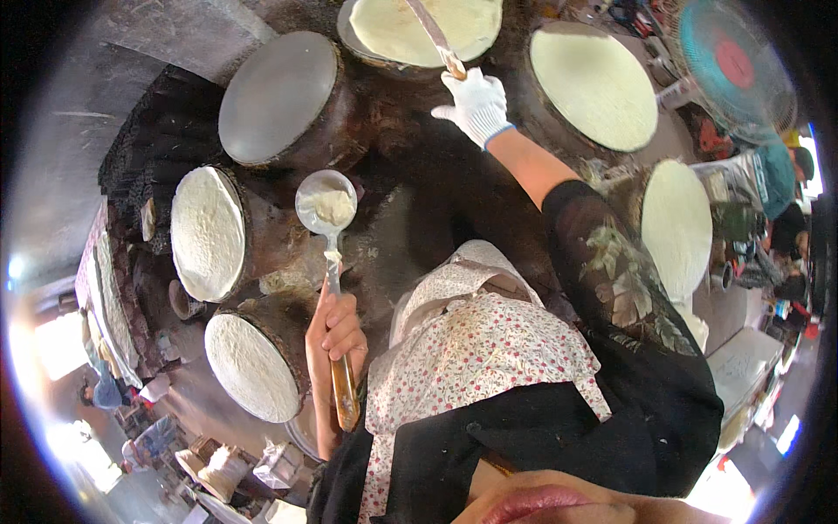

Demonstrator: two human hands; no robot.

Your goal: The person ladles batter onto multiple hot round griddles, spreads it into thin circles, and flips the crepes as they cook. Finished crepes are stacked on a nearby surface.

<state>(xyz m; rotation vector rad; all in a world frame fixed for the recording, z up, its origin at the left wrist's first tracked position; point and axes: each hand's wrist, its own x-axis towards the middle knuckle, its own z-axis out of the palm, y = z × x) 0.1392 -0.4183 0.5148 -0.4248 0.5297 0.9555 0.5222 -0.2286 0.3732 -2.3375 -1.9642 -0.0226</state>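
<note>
My bare left hand (336,325) is closed round the wooden handle of a ladle (325,203), held in front of my body. Pale batter lies in its bowl and smears its neck. In a white knitted glove, my right hand (480,106) reaches forward, gripping the wooden end of a long flat spatula (427,24). The blade passes over a pale round flatbread (393,37) on the far griddle; whether it touches the bread I cannot tell. A bare grey griddle (279,100) stands left of that one, and a smooth pale batter sheet (594,87) covers the griddle to its right.
More rounds lie on griddles about me: a bubbled one (208,234) at left, a pale one (251,367) nearer, and a smooth one (676,229) beside my right arm. A teal fan (738,70) stands at far right. People and clutter show at the lower left.
</note>
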